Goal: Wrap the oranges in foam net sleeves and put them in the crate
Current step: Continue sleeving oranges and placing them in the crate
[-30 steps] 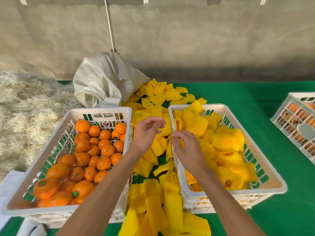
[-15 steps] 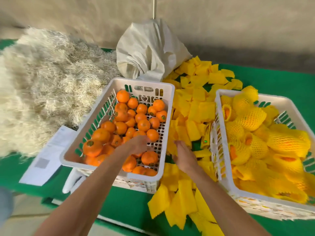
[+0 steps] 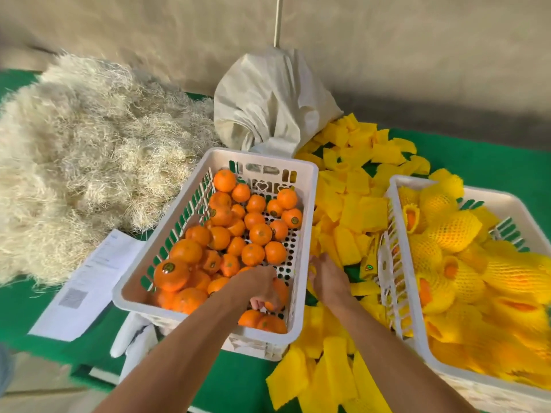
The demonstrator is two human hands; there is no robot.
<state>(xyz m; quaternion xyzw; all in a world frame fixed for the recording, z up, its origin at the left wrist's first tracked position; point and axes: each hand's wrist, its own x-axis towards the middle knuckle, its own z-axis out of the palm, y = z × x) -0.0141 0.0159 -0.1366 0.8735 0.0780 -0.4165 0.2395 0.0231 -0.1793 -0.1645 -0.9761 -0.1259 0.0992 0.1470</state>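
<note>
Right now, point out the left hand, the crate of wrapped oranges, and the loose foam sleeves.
left hand (image 3: 258, 289): head view, back of the hand.
crate of wrapped oranges (image 3: 504, 202): head view, far rim.
loose foam sleeves (image 3: 362, 214): head view, middle of the pile.

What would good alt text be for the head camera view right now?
A person's left hand grips an orange inside a white crate of bare oranges, while the right hand reaches into loose yellow foam net sleeves on a green table. A second crate at right holds sleeved oranges.
</note>
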